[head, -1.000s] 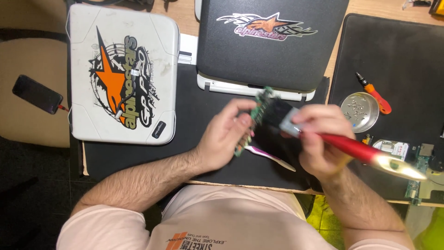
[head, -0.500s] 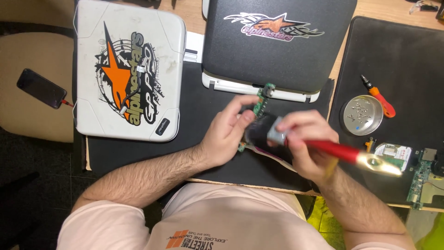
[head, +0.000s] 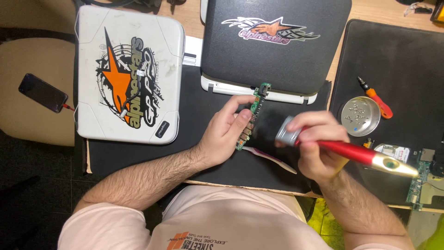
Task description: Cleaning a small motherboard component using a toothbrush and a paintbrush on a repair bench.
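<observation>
Head view: left hand point(head: 224, 134) is pinching a narrow green circuit board point(head: 249, 118) upright at centre while right hand point(head: 319, 146), fingers wrapped around a red-handled brush point(head: 351, 153), is working at three o'clock—steady, light strokes advisable.

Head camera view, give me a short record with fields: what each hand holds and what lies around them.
left hand: holds a narrow green circuit board upright by its edge
right hand: grips a brush with red handle, its bristle end at the board
work surface: black mat
behind hands: white laptop, black laptop, both closed
right side: round metal tin, orange screwdriver
far left: phone on a chair
</observation>
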